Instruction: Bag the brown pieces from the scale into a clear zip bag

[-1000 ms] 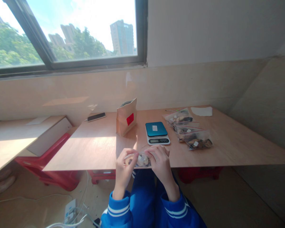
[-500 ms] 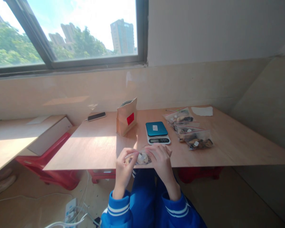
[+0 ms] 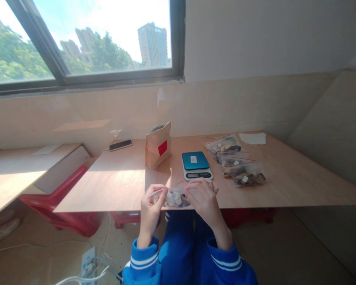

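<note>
A clear zip bag (image 3: 176, 198) with pale and dark dried pieces inside lies at the table's front edge, between my hands. My left hand (image 3: 153, 201) pinches the left end of its top edge between thumb and fingers. With thumb and fingertips my right hand (image 3: 202, 194) grips the same edge at the right. Just beyond is a kitchen scale (image 3: 195, 161) with a blue top and a white body, nothing lying on its plate. Behind my left hand a brown paper pouch (image 3: 158, 148) with a red label stands upright, its top open.
Several filled zip bags (image 3: 247, 174) lie right of the scale, with a white paper (image 3: 252, 138) behind them. A phone (image 3: 120, 145) rests at the back left. Red stools (image 3: 59, 206) and a power strip (image 3: 88, 263) with cables are below the table.
My hands have moved apart along the bag's top edge, the left one to the left and the right one slightly right. The bag's edge now looks straighter and more stretched.
</note>
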Demonstrator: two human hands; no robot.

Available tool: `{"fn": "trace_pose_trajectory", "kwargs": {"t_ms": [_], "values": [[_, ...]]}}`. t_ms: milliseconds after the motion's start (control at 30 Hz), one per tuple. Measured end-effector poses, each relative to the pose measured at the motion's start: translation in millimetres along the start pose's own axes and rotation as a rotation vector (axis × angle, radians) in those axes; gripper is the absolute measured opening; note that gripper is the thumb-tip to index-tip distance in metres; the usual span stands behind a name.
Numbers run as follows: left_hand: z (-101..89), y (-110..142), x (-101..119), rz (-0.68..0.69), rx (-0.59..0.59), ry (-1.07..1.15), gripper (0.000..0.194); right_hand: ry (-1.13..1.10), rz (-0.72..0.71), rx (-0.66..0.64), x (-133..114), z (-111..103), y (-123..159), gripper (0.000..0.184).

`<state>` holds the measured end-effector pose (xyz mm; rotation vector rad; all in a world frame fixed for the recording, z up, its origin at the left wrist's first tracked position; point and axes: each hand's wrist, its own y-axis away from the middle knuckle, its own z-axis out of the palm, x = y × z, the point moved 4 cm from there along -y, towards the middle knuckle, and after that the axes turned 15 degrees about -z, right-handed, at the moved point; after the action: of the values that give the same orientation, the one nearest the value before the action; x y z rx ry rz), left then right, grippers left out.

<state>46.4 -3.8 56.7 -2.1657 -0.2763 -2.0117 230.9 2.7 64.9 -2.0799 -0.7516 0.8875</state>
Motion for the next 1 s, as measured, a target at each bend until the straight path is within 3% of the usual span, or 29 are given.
{"fn": "trace_pose_trajectory", "kwargs": {"t_ms": [467,700,1000], "values": [[1.3,0,-2,0.029,-0.01,-0.023,0.022,-0.003,-0.037,-0.034,-1,1,-2,0.004],[1.5,2,2,0.056,-0.027,-0.035,0.021,-0.05,-0.002,-0.074,-4,0,-3,0.02],[6.2,3,3,0.133,-0.07,-0.071,0.018,-0.052,-0.02,-0.083,-15,-1,-8,0.01]]}}
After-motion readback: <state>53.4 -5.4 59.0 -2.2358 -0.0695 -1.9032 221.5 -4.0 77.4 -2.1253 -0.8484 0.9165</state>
